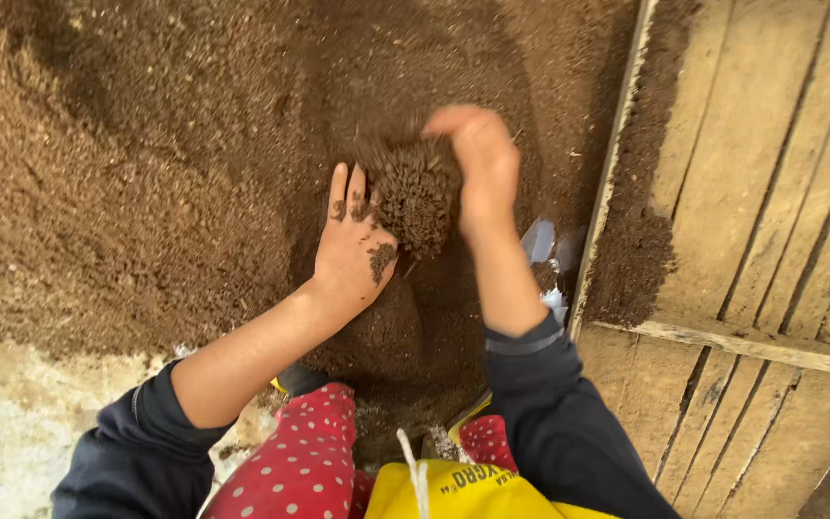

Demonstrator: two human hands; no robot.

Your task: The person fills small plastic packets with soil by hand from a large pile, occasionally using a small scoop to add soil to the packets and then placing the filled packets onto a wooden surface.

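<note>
— Where are the two hands?

— Both are over a big heap of brown soil [146, 144]. The left hand [353, 245] lies flat with its fingers together and stretched, palm pressed against the side of a loose clump of soil [415, 197]. Crumbs of earth stick to its back. The right hand [482, 163] curves over the clump from the other side, fingers bent down around it.

— So the clump is held?

— It sits between the two hands, cupped rather than clenched; neither hand is closed into a fist. The left is spread wide, the right half curled on the soil.

— What lies around them?

— To the right, a wall of weathered wooden planks [770, 192] borders the heap, with soil spilled along its edge. A scrap of pale plastic [542, 245] shows just beside the right forearm. At the bottom are dark blue sleeves [569, 423], red cloth with white dots [305, 452], and a yellow bag [453, 490] with a white string, just under the wrists.
</note>
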